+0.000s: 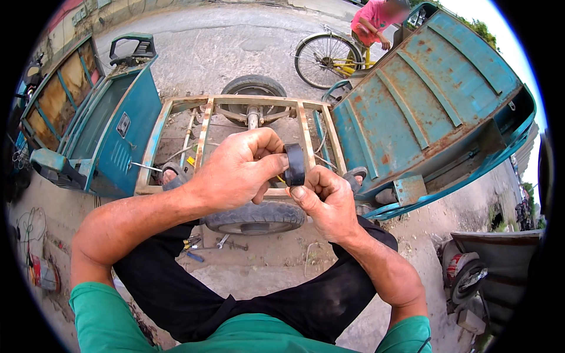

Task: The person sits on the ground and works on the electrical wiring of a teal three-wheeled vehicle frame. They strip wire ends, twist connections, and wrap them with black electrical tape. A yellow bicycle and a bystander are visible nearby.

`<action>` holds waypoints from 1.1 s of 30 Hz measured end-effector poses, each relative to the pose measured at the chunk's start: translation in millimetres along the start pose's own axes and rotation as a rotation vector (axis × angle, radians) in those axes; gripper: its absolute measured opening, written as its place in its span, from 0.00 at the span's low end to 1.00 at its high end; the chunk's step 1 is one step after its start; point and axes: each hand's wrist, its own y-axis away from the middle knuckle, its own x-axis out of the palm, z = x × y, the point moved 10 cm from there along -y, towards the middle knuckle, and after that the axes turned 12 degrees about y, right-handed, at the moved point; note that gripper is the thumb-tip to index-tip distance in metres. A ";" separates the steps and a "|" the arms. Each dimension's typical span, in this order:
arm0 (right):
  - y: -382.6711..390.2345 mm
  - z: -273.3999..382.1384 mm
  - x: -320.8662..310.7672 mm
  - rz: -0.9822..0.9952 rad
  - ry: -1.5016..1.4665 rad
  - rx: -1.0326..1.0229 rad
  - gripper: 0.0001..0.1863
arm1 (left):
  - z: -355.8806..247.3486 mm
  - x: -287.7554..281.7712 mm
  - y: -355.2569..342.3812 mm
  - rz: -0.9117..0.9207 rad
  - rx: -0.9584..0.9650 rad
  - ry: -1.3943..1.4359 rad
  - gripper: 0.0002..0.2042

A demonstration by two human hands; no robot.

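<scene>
A black roll of tape (pixel 295 165), which looks like electrical tape, is held up on edge between my hands, above the bare metal frame (pixel 206 126). My left hand (pixel 238 167) grips its left side with thumb and bent fingers. At the roll's lower right, my right hand (pixel 325 200) is closed, thumb against curled fingers; the fingertips hide whatever is pinched there, so a loose tape end cannot be made out. A small bit of yellow shows below the left thumb.
Wheels stand beyond the frame (pixel 254 88) and on its near side (pixel 256 217). Blue rusty body panels flank it, left (pixel 120 135) and right (pixel 412 100). Wrenches and other tools (pixel 222 241) lie on the ground between my legs. A person in pink (pixel 379 20) is by a yellow bicycle (pixel 329 59).
</scene>
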 end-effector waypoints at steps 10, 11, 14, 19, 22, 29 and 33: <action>1.3 -10.0 12.4 0.066 0.014 0.103 0.13 | 7.2 -12.4 -1.8 -0.087 0.001 -0.292 0.10; 0.8 -7.0 12.2 0.060 0.064 0.080 0.13 | 9.0 -14.9 -2.6 -0.095 -0.001 -0.317 0.10; 3.7 -4.4 10.1 -0.015 0.256 0.020 0.13 | 12.9 -17.9 -1.3 -0.108 -0.054 -0.345 0.11; 8.0 27.6 5.7 -0.177 0.458 -0.215 0.13 | 27.1 -20.7 -2.3 -0.097 -0.141 -0.325 0.11; 10.4 39.4 8.3 -0.186 0.521 -0.428 0.14 | 37.6 -15.2 -8.6 -0.040 -0.201 -0.281 0.10; 4.2 31.5 8.5 -0.179 0.524 -0.383 0.12 | 58.3 -20.3 -11.1 -0.073 -0.307 -0.056 0.15; 0.5 25.3 1.7 -0.205 0.506 -0.321 0.12 | 34.4 -20.6 -9.8 -0.045 -0.168 -0.016 0.20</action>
